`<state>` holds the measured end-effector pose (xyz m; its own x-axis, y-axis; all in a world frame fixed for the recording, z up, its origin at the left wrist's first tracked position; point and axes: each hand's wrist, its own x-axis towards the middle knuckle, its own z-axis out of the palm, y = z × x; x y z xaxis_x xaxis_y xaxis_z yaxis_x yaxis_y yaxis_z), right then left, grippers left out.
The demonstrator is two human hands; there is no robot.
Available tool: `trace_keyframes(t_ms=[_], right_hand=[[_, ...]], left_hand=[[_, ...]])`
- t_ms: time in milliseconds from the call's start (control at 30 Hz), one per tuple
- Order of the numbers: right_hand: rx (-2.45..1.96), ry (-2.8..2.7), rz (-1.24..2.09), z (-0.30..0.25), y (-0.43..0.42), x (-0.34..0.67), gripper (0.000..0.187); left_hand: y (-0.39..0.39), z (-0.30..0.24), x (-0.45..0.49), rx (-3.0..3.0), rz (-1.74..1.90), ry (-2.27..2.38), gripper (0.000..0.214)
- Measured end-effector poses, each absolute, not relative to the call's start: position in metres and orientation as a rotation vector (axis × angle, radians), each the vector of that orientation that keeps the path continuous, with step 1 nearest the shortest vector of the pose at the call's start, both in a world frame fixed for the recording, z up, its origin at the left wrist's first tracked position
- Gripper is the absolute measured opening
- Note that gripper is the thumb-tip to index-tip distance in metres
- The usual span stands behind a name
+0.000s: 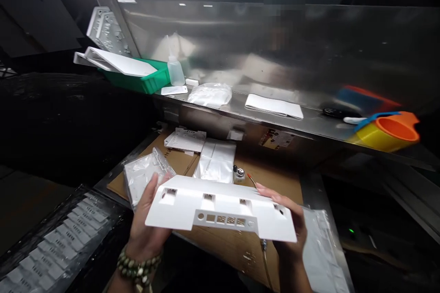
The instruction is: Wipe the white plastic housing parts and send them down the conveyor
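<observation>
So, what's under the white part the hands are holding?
Brown cardboard shows beyond and below the white part, held between the left hand and right hand. Whatever lies directly beneath is covered.

Far left on my metal shelf: green plastic bin, translucent squeeze bottle just right of it. Then a clear plastic bundle and a folded white sheet. Far right I see a yellow-and-orange cup-shaped container, tilted; dark object to its left, too dim to identify. Printed sticker under the shelf edge. Green light near right.
</observation>
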<state>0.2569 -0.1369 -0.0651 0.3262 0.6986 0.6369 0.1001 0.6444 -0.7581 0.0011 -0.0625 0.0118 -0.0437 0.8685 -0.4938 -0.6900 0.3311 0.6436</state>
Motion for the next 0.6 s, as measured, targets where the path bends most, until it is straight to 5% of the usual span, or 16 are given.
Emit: trace_keyframes(t_ms=[167,433,600], right_hand=[[-0.798,-1.212,0.417,-0.067,-0.140,0.262,0.032],[-0.985,-1.192,0.350,-0.074,-0.157,0.267,0.024],[-1.305,-1.023,0.506,-0.065,-0.164,0.278,0.057]], left_hand=[[-0.057,0.025,0.007,-0.106,0.799,0.573,0.050],[-0.047,0.021,0.016,0.064,0.751,0.628,0.038],[-0.052,0.009,0.010,0.422,0.950,0.461,0.068]])
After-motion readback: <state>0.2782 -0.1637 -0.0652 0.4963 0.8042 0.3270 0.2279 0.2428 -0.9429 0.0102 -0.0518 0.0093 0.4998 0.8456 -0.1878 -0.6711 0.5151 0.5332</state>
